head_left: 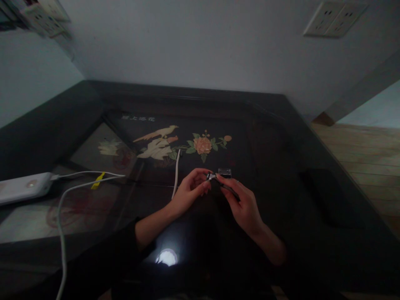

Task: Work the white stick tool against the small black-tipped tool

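Observation:
My left hand and my right hand meet over the dark glossy table. Between their fingertips is a small silver and black object, pinched from both sides. A dark strip runs from it under my right fingers; its exact kind is too small and dim to make out. Just beyond my right fingertips is a small clear rectangular piece, partly hidden by the hand. The end of a white cable lies beside my left hand, its lower part passing behind the wrist.
A white box-shaped device with a plugged-in white cord lies at the left, a yellow tag on the cord. A dark flat shape is at the right. Wall sockets are above the table's back edge.

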`<state>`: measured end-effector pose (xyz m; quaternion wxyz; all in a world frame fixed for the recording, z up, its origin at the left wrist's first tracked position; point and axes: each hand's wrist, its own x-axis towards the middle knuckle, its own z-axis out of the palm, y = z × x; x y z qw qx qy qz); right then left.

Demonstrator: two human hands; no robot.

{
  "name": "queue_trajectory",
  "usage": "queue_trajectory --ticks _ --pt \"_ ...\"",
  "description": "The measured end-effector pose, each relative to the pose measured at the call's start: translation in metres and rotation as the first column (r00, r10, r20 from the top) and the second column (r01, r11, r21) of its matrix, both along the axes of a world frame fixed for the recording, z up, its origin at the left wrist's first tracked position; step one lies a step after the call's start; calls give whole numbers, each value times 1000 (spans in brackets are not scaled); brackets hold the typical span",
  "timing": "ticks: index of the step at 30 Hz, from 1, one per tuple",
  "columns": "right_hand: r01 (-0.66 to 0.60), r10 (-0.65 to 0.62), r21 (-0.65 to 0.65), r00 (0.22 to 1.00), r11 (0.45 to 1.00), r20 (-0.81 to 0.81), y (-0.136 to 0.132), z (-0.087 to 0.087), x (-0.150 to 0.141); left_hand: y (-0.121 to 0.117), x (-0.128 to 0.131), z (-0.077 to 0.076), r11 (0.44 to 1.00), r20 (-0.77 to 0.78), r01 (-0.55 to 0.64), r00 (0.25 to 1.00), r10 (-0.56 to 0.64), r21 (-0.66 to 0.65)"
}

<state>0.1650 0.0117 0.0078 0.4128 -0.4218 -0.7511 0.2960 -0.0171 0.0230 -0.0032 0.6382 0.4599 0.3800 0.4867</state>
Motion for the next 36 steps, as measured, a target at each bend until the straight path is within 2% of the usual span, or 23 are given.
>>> queue_trajectory --ticks 18,36 --pt "-2 2 13 1000 1000 10 0 2 0 0 0 0 999 0 -32 999 32 23" --pt "79 -80 -22 996 997 -27 1 -8 0 0 1 0 997 26 -78 997 78 6"
